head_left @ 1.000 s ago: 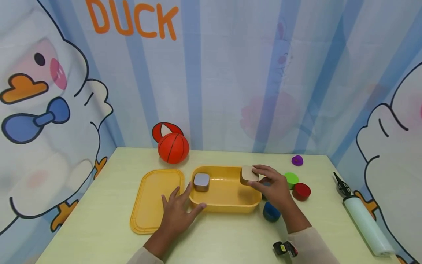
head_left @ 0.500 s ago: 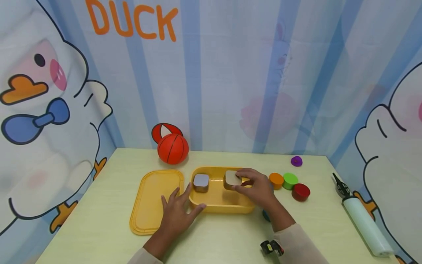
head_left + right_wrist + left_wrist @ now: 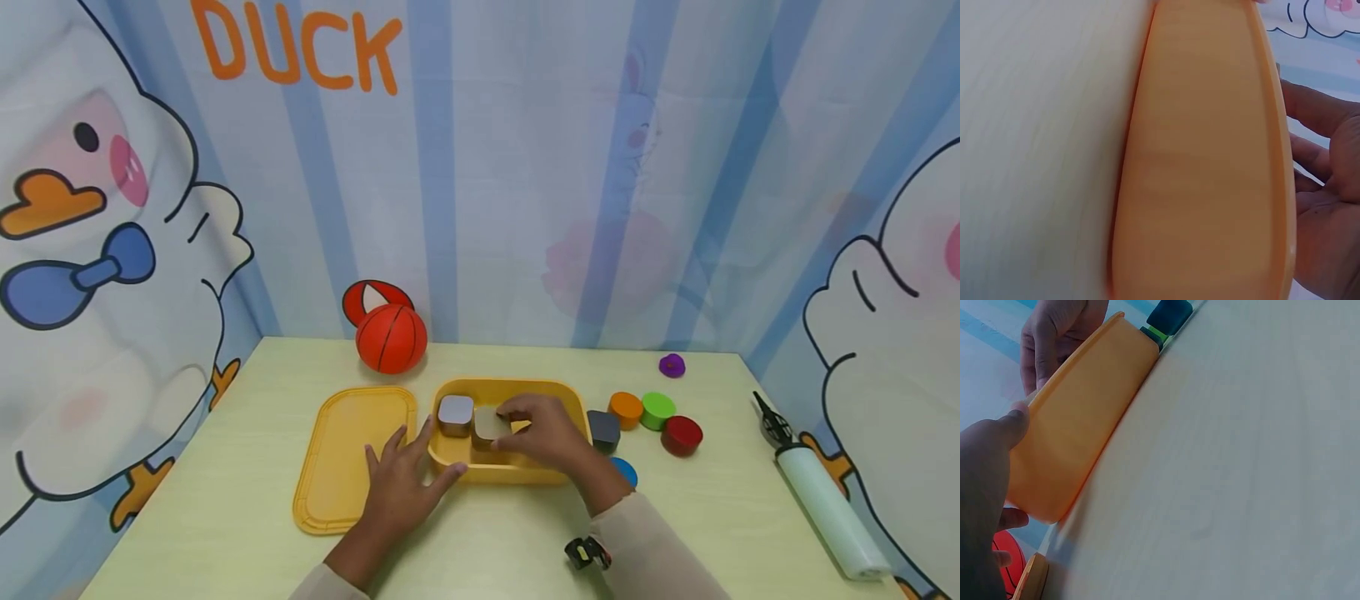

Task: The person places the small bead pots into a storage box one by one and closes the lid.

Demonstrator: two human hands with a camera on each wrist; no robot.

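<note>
A yellow rectangular container (image 3: 517, 476) stands on the table in the head view. My right hand (image 3: 551, 433) pinches a beige rounded-square block (image 3: 491, 422) between thumb and fingers, low inside the container. Just left of it, in the container's left end, sits a lilac-topped block (image 3: 456, 410) of similar shape. My left hand (image 3: 402, 492) rests against the container's left end with spread fingers, its thumb at the front rim. In the left wrist view that thumb (image 3: 1015, 422) touches the rim. The container wall (image 3: 1204, 156) hides the block in the right wrist view.
A yellow lid (image 3: 337, 467) lies left of the container. To its right are a dark grey block (image 3: 603, 431) and blue (image 3: 625, 472), orange (image 3: 626, 409), green (image 3: 658, 411) and red (image 3: 682, 436) round pieces. A red ball (image 3: 392, 338) stands behind; a pale cylinder (image 3: 832, 512) lies right.
My right hand has carried the beige block leftward from the container's right rim and down beside the lilac-topped block. My left hand has stayed at the container's left end.
</note>
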